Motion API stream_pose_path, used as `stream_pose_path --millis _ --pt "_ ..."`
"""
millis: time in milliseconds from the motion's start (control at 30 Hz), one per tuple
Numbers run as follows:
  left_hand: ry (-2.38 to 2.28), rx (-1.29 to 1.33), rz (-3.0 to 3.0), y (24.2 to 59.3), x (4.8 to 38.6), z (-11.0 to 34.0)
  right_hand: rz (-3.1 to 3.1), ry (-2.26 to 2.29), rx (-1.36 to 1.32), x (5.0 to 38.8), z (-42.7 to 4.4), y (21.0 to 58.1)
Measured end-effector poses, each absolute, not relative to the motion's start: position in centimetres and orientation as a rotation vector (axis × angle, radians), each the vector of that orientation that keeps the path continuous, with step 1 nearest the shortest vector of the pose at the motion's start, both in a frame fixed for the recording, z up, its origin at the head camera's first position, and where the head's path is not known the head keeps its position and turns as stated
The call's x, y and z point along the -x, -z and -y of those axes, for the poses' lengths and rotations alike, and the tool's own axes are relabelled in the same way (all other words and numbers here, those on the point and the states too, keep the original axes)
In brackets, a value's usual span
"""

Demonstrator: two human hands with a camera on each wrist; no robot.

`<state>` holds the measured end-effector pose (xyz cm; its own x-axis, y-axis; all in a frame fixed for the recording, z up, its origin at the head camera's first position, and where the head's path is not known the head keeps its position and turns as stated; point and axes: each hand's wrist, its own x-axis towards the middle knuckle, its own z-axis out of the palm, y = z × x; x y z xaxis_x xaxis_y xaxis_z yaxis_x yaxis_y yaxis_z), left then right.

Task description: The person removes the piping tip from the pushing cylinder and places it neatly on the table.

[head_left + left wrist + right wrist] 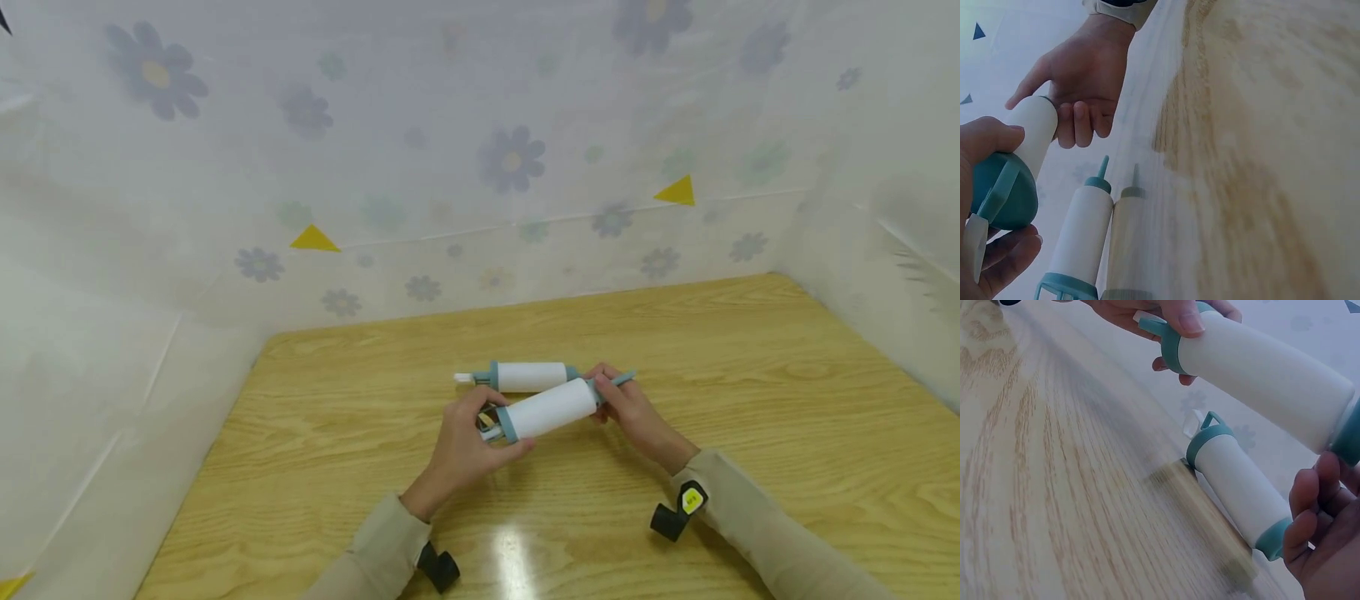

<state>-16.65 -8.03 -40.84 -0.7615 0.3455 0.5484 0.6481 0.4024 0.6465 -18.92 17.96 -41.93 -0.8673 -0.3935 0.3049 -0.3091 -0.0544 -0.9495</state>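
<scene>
A white cylinder with teal ends (551,410) is held slantwise above the table between both hands. My left hand (456,446) grips its lower left end, thumb and fingers around the teal collar; a white part juts out there. At the opposite end, my right hand (633,417) pinches the teal tip, from which a thin nozzle sticks out to the upper right. Just behind lies a second, similar white cylinder (531,377) on the table. Its teal tip and narrow nozzle (1104,167) show in the left wrist view, its looped teal end (1210,432) in the right wrist view.
The wood-grain table (337,400) spreads out around the hands. A pale flowered sheet (450,167) hangs behind it and along the sides, with yellow triangles (677,192) on it. Black wrist cameras (670,521) sit by the sleeves.
</scene>
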Motion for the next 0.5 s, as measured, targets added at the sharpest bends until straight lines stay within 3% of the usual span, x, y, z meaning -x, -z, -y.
stream_pose_path --millis 500 --pt "1.37 0.86 2.383 40.81 16.66 8.19 -2.167 2.04 0.765 18.96 -17.93 42.02"
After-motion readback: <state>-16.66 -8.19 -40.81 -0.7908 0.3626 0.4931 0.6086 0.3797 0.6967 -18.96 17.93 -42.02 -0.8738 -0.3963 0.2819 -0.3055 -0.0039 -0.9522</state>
